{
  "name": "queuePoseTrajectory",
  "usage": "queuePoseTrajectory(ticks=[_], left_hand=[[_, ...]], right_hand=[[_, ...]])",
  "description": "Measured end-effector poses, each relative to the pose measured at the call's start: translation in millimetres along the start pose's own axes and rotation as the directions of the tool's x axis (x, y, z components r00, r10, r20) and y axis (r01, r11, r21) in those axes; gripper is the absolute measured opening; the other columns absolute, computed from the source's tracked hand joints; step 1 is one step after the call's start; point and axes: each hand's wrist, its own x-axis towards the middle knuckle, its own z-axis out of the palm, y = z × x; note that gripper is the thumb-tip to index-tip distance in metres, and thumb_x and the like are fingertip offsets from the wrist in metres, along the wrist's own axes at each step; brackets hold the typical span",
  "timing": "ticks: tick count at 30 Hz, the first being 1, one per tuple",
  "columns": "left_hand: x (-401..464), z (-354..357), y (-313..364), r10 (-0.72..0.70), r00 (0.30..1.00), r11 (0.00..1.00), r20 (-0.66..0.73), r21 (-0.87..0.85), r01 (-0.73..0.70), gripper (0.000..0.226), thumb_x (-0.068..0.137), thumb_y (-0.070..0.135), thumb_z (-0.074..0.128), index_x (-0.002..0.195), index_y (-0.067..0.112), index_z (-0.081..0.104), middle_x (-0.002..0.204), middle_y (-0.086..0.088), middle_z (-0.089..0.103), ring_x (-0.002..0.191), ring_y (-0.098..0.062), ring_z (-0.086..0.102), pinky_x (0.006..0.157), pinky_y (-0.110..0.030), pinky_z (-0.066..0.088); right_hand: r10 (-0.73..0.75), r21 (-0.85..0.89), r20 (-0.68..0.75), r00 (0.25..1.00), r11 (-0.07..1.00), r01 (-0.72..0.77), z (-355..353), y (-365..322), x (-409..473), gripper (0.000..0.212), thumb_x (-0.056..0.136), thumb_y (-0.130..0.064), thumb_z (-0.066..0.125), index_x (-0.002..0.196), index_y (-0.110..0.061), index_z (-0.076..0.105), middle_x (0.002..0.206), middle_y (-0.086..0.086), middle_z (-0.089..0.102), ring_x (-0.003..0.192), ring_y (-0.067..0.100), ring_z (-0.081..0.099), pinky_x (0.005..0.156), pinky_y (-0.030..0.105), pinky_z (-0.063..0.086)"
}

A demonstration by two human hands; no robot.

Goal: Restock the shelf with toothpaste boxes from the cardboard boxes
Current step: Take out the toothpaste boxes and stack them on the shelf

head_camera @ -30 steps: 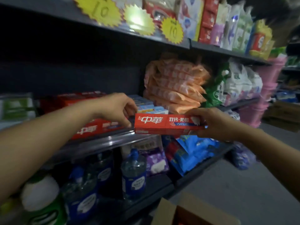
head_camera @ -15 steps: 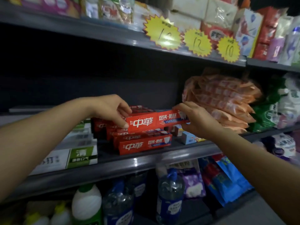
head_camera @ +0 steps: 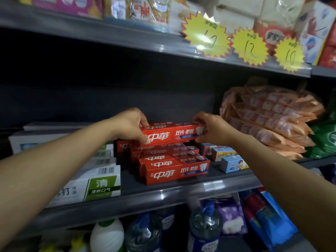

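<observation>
A red toothpaste box with white lettering is held level over the back of the middle shelf. My left hand grips its left end, thumb underneath. My right hand pinches its right end. Below and in front lies a stack of several matching red toothpaste boxes, stepped toward the shelf's front edge. The held box sits at the top rear of that stack; whether it touches the boxes beneath I cannot tell. No cardboard box is in view.
White and green toothpaste boxes lie left of the red stack. Small blue and orange boxes and orange packets sit to the right. Yellow price tags hang from the upper shelf. Bottles stand below.
Both hands have carried the red box further in over the shelf, to the top back of the stack. The view has moved closer and slightly left.
</observation>
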Motion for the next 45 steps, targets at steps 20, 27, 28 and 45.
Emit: queuePoseTrajectory(ticks=[20, 27, 28, 45], left_hand=[[23, 39, 6, -0.055, 0.998, 0.977, -0.035, 0.204, 0.061, 0.055, 0.069, 0.023, 0.085, 0.118, 0.015, 0.061, 0.12, -0.003, 0.061, 0.104, -0.019, 0.06, 0.086, -0.03, 0.051], [21, 35, 39, 0.102, 0.99, 0.962, -0.097, 0.262, -0.073, 0.057, 0.068, 0.03, 0.084, 0.119, 0.016, 0.063, 0.119, -0.003, 0.062, 0.104, -0.022, 0.06, 0.086, -0.035, 0.052], [20, 36, 47, 0.127, 0.987, 0.96, -0.096, 0.261, -0.098, 0.057, 0.068, 0.03, 0.084, 0.119, 0.017, 0.063, 0.118, -0.002, 0.063, 0.102, -0.021, 0.061, 0.083, -0.034, 0.053], [-66, 265, 213, 0.654, 0.712, 0.73, 0.255, 0.034, -0.683, 0.051, 0.068, 0.034, 0.08, 0.111, 0.012, 0.065, 0.111, -0.009, 0.063, 0.106, -0.029, 0.057, 0.084, -0.031, 0.045]], right_hand=[[0.103, 0.058, 0.107, 0.989, 0.992, -0.109, 43, 19, 26, 0.038, 0.086, -0.012, 0.068, 0.122, -0.014, 0.058, 0.125, 0.006, 0.06, 0.111, 0.023, 0.058, 0.096, 0.036, 0.049], [0.076, -0.023, 0.054, 0.996, 0.997, -0.075, 20, 21, 5, 0.053, 0.082, -0.018, 0.074, 0.13, -0.008, 0.053, 0.129, 0.008, 0.058, 0.11, 0.022, 0.059, 0.087, 0.025, 0.044], [0.084, -0.056, 0.057, 0.995, 0.995, -0.081, 15, 25, 1, 0.055, 0.081, -0.016, 0.073, 0.131, -0.008, 0.052, 0.13, 0.01, 0.058, 0.112, 0.024, 0.059, 0.088, 0.026, 0.044], [0.26, -0.263, 0.114, 0.959, 0.939, -0.224, 0, 122, -286, 0.056, 0.076, -0.021, 0.07, 0.128, -0.012, 0.051, 0.123, 0.009, 0.052, 0.112, 0.028, 0.053, 0.087, 0.04, 0.045]])
